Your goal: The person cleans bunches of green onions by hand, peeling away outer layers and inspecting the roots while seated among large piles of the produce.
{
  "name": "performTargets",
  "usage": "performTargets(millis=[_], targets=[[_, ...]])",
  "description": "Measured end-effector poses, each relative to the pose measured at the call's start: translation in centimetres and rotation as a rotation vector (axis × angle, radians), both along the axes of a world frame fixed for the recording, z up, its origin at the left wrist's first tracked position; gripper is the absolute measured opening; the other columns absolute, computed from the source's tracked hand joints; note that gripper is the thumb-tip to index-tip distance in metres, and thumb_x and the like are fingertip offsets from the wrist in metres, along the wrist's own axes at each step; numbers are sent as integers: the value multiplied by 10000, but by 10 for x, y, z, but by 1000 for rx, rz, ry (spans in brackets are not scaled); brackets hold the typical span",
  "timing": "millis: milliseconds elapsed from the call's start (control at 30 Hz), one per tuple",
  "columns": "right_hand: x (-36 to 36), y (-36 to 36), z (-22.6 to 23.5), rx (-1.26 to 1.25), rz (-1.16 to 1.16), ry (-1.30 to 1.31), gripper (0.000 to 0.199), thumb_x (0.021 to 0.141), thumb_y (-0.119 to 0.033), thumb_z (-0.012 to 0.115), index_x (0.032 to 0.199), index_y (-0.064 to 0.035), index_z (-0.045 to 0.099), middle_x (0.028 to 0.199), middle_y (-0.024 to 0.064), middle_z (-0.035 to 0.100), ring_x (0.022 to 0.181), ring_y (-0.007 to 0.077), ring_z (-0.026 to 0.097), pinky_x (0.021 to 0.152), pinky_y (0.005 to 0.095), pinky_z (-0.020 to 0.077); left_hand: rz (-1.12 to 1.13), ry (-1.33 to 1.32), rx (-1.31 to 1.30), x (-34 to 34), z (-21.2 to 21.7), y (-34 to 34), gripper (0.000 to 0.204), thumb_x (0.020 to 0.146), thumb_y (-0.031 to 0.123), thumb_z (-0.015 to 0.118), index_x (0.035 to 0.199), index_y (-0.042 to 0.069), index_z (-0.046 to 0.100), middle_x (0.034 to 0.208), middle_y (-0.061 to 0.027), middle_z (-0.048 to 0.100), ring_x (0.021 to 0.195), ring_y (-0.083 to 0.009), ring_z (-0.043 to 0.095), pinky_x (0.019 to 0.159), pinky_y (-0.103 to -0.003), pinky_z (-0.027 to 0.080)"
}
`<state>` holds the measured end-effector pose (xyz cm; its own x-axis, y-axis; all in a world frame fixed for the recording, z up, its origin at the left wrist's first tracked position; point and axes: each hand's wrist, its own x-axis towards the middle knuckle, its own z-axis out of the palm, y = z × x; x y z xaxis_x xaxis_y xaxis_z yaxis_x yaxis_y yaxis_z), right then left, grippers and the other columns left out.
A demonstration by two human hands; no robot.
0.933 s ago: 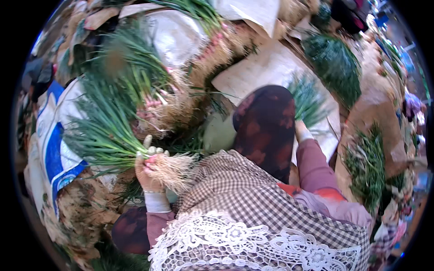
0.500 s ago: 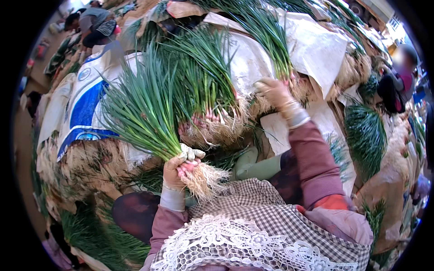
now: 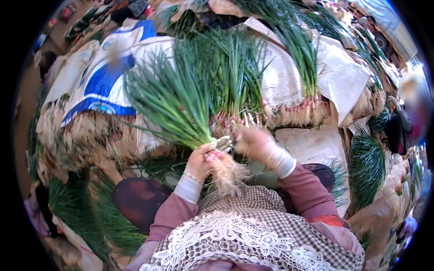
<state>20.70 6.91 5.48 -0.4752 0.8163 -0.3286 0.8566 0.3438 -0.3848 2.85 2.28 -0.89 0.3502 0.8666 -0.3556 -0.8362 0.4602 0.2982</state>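
My left hand [image 3: 204, 158], pale at the fingers, is wrapped round a bunch of spring onions [image 3: 174, 106] just above the bulbs. The long green leaves fan up and to the left, while the stringy roots hang below the hand over my lap. Just right of that bunch is my right hand [image 3: 257, 143], smeared by motion. Its fingers are too blurred to show whether they hold anything. Behind both hands lies a pile of loose spring onions [image 3: 235, 86], roots toward me.
White and blue sacking [image 3: 101, 83] covers onions at the left. A further row of spring onions [image 3: 307, 86] rests on a pale sheet [image 3: 341, 72]. Another bunch [image 3: 367, 167] lies at the right, near a seated person [image 3: 409, 113]. More greens [image 3: 81, 217] lie at lower left.
My right hand has come back from the far onion row toward the left hand. The bunch stays in my left hand. The whole view has shifted, with things appearing further right.
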Motion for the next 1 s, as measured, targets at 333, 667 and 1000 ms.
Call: performTargets(millis=[333,667,1000], targets=[[-38,23,-56,-503,-417,797,197,832,-223,477,783,-36,517,528,-5,460,450,113,430,429,243,376,-77,214,27,8,-10,-14,241,754,59,427,944,-74,495,831,-152,574,746,-233,578,708,-344,476],[-22,9,-46,-386,170,-154,508,786,-436,469,1107,-43,481,1073,160,513,1032,232,475,884,313,356,61,-34,73,-8,2,-16,268,737,126,454,912,-75,482,822,-175,557,730,-276,565,691,-393,480],[42,112,-14,-126,-523,-29,266,788,-188,509,1017,-56,535,950,134,570,846,198,547,777,287,432,-41,-79,214,-6,4,-13,397,705,139,512,1043,-62,458,789,-130,539,750,-254,540,782,-416,426]])
